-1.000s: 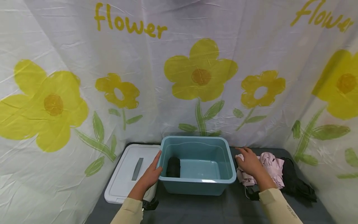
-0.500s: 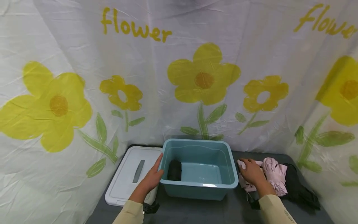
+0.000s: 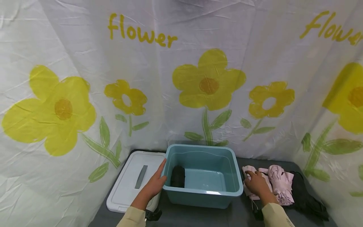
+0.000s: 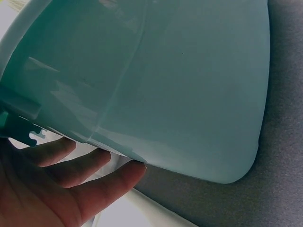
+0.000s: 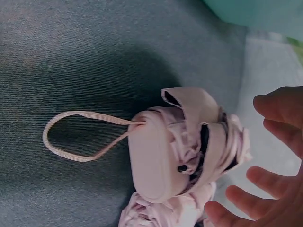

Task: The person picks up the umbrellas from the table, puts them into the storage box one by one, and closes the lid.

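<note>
Your left hand (image 3: pixel 154 184), unclenched, touches the tub (image 3: pixel 198 199) at nine o'clock; your right hand (image 3: pixel 256 184), fingers loose, hovers by the umbrella (image 5: pixel 154 163) at three o'clock

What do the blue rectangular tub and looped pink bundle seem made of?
The blue tub: probably moulded plastic, semi-gloss, given its rim highlight. The looped pink bundle: likely matte cloth, judging by its creases; its smooth, rounded pink end cap looks like plastic.

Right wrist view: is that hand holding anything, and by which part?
Nothing is held there. The fingers of the right hand are spread near the pink umbrella, not closed round any part of it.
</note>
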`<state>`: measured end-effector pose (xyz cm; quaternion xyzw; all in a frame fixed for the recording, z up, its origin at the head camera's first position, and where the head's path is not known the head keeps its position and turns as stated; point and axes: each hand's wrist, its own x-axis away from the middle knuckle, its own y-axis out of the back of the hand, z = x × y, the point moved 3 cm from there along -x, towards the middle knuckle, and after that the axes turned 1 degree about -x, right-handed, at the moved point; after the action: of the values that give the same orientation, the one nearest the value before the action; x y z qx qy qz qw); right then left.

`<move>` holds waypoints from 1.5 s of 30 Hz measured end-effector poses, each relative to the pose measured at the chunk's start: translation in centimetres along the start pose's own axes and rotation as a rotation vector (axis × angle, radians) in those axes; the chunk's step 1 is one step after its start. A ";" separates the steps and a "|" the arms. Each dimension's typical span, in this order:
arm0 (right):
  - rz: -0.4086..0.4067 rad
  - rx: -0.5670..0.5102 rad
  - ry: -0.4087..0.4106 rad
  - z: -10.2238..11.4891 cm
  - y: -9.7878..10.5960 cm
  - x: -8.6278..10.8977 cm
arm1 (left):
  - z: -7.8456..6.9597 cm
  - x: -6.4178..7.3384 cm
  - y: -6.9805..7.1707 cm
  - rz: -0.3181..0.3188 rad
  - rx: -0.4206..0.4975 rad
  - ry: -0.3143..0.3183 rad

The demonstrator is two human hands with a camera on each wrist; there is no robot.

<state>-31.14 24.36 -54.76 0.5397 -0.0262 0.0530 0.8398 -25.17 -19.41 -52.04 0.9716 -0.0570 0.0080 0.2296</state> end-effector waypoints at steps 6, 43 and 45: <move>-0.002 0.035 0.018 -0.5 -0.7 0.0 | 0.2 0.0 -0.2 0.004 0.002 -0.006; 0.022 0.051 -0.187 -1.0 -3.2 -1.7 | 0.5 0.0 0.0 -0.009 -0.023 -0.013; -0.009 0.056 -0.164 -0.7 -3.1 -1.5 | 0.5 0.0 0.0 -0.005 -0.024 -0.014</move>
<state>-32.25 23.64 -57.96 0.5658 -0.0910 0.0054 0.8195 -25.17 -19.67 -52.50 0.9690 -0.0561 -0.0003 0.2408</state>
